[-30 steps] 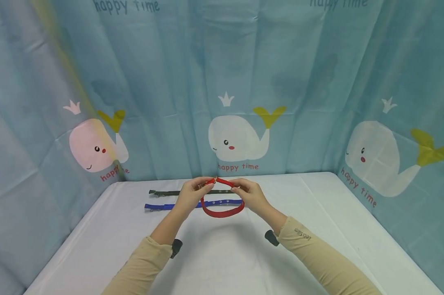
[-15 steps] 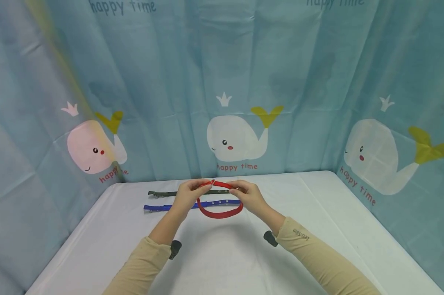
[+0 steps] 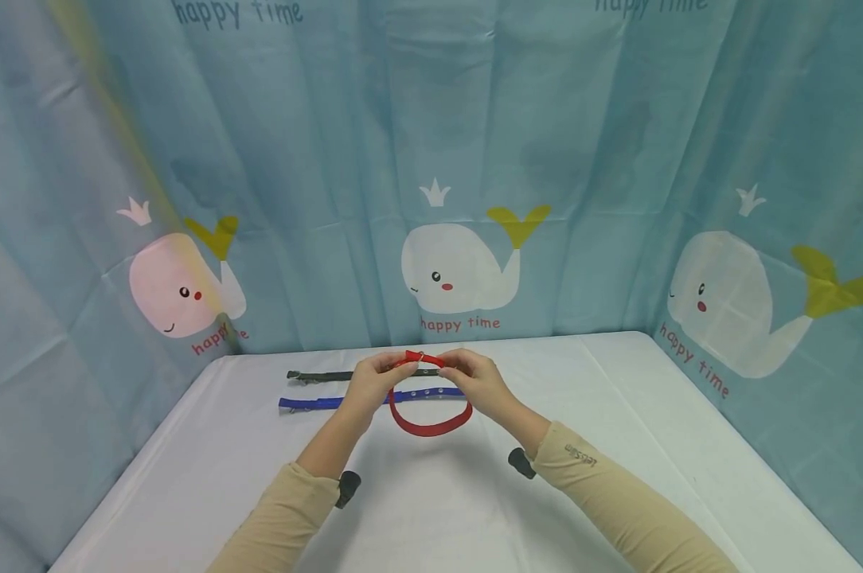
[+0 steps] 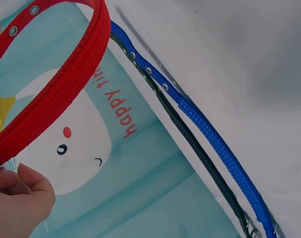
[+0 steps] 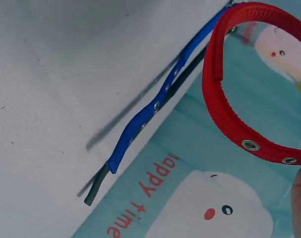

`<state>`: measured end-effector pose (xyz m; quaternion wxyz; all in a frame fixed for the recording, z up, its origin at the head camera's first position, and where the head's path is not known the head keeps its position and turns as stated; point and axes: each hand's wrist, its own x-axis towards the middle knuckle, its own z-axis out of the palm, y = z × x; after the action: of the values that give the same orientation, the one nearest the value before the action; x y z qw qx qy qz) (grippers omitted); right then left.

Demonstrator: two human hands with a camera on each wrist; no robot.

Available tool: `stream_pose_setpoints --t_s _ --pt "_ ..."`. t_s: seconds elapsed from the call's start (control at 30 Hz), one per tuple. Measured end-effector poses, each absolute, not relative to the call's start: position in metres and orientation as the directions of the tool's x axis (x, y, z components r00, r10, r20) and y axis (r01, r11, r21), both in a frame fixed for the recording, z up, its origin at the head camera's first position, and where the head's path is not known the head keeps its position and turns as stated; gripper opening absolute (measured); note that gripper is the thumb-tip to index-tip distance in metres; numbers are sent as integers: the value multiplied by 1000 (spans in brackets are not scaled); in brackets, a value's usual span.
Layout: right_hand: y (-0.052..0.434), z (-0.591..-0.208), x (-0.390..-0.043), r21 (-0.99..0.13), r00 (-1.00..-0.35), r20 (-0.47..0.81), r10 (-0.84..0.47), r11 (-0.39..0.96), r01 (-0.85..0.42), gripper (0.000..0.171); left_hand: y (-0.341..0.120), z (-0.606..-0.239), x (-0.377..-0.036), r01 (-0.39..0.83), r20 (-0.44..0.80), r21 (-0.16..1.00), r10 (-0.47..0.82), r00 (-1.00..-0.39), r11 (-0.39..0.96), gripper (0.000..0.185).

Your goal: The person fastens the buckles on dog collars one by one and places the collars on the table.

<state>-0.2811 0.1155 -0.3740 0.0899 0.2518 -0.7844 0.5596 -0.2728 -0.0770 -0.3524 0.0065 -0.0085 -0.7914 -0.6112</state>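
Observation:
A red pet collar (image 3: 431,430) with metal eyelets hangs in a loop above the table, between both hands. My left hand (image 3: 369,388) pinches it near the buckle end; a bit of metal shows by those fingers in the left wrist view. On the other side, my right hand (image 3: 483,383) pinches the eyelet end between thumb and fingers. The loop (image 4: 56,101) bows toward me, and its eyelets show clearly in the right wrist view on the red strap (image 5: 214,99). Fingers cover part of the buckle area.
Behind the loop, a blue collar (image 3: 313,403) and a dark green collar (image 3: 324,376) lie stretched out side by side on the white table (image 3: 589,477). A blue whale-print curtain (image 3: 582,159) stands along the back and sides.
Both hands have drawn slightly closer together. The red collar's top ends now meet nearer the middle, and the bottom of its loop hangs a little lower.

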Motion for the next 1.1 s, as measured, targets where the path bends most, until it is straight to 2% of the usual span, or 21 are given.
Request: stream_pose_setpoints --t_s 0.47,0.63,0.83,0.97,1.1 --pt "112 -377 -283 -798 -854 441 -277 313 -514 25 -77 -355 -271 101 103 973 -2 -995 207 36" --pt "112 -376 -283 -798 -853 423 -307 321 -511 31 -78 -358 -272 123 131 970 -27 -991 209 37" --pt "125 -383 -284 -814 -894 358 -269 380 -440 31 -84 -356 -274 112 127 974 -67 -990 197 38" --pt "131 -387 -284 -847 -910 322 -262 350 -400 27 -86 -356 -274 100 114 978 -66 -991 185 40" --pt "128 -382 -284 -841 -888 350 -299 317 -438 27 -86 -356 -274 95 106 978 -51 -993 187 41"
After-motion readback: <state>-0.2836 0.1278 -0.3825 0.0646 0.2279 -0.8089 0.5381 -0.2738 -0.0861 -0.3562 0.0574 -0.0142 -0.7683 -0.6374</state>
